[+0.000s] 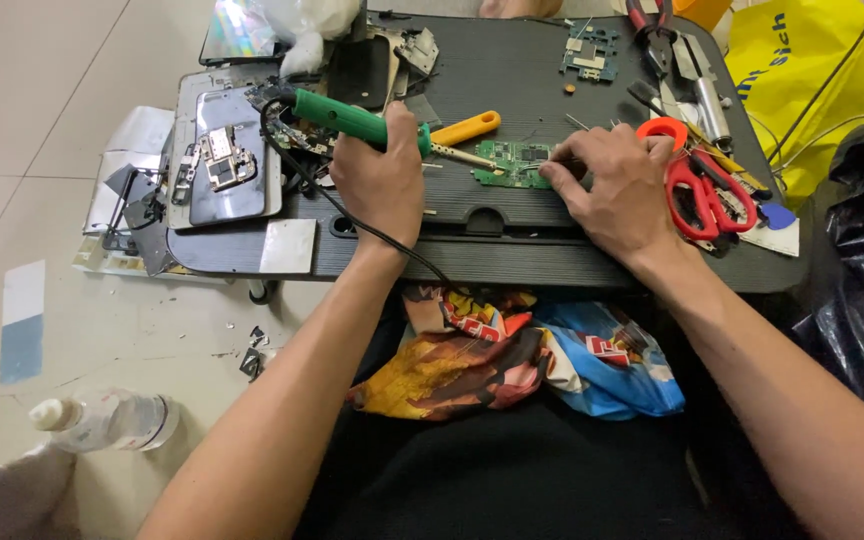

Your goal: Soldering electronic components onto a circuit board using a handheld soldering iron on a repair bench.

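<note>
Over the person's lap, the left hand (382, 180) grips a green soldering iron (352, 120), tip angled toward the green circuit board (514, 163) on the black tray (512, 70); the right hand (617, 185) pinches the board steady beside red scissors (697, 185).

red scissors (709, 192), plastic bottle (107, 420), yellow bag (812, 70)
</note>
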